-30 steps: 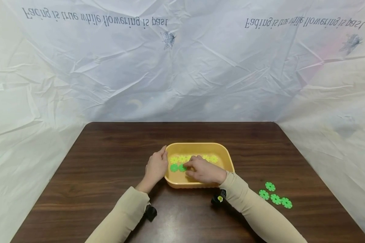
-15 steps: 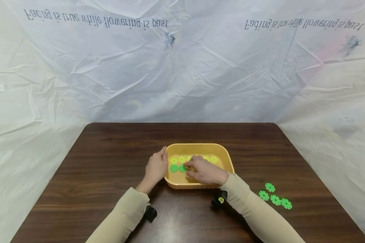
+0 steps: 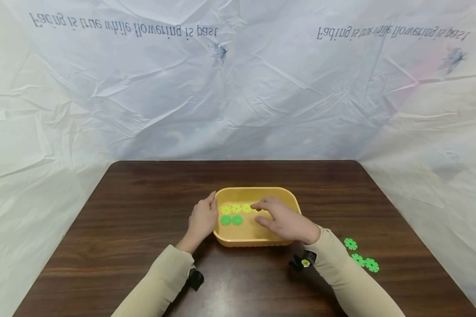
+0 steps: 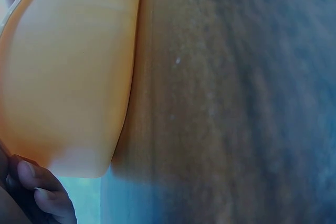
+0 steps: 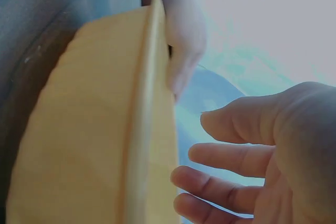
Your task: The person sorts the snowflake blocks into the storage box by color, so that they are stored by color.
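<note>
A yellow plastic basin (image 3: 258, 241) stands mid-table in the head view. Inside it, a row of yellow notched discs (image 3: 236, 208) lies above two green notched discs (image 3: 231, 220), side by side at the left. My left hand (image 3: 203, 219) grips the basin's left end; its fingertips (image 4: 47, 187) curl against the outer wall in the left wrist view. Over the basin's right half hovers my right hand (image 3: 286, 219), which hides part of the yellow row. Its fingers are spread with nothing between them, beside the basin's rim in the right wrist view.
Several green notched discs (image 3: 371, 265) lie on the dark wood table (image 3: 143, 185) to the right, partly behind the right sleeve (image 3: 355, 277). White printed sheeting (image 3: 238, 97) hangs behind the table and along both sides.
My right hand has drawn back to the right and its fingers have spread, uncovering the second green disc. The right sleeve now covers one green disc on the table. My left hand stays put.
</note>
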The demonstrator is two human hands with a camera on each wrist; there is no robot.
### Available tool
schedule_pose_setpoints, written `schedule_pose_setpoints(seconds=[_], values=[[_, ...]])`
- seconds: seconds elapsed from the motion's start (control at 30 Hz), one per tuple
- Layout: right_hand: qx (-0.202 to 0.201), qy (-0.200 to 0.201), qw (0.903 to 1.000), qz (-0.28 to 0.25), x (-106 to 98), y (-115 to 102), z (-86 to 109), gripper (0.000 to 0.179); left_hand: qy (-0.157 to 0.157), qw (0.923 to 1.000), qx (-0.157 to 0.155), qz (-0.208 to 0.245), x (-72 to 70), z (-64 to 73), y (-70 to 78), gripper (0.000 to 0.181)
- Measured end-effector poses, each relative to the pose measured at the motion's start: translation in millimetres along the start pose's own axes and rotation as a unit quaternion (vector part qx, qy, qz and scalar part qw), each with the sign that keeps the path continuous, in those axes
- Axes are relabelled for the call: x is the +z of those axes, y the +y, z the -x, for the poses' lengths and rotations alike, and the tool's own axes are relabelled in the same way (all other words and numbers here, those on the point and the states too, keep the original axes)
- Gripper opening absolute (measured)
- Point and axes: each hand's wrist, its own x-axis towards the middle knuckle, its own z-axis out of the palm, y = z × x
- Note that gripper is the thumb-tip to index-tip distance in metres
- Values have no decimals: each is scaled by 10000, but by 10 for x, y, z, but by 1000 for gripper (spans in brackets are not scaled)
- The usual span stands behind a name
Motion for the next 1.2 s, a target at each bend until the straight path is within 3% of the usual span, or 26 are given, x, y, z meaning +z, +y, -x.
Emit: schedule_pose_setpoints(seconds=[0.17, 0.4, 0.7, 0.97, 1.2], values=[[262, 289, 9991, -150, -122, 7, 167, 40, 32, 10000, -2, -34, -7, 3, -2, 43], [397, 819, 9958, 94, -310, 132, 480, 39, -45, 10000, 3, -16, 10, 12, 5, 44], [1150, 1174, 9860, 284, -549, 311, 833, 39, -24, 10000, 85, 33, 5, -4, 4, 43], [1603, 1146, 9792, 476, -612, 456, 1068, 43, -143, 9998, 74, 70, 1, 10, -6, 44], [2202, 690, 9703, 726, -589, 638, 1225, 52, -82, 9999, 86, 91, 1, 9, 0, 44]])
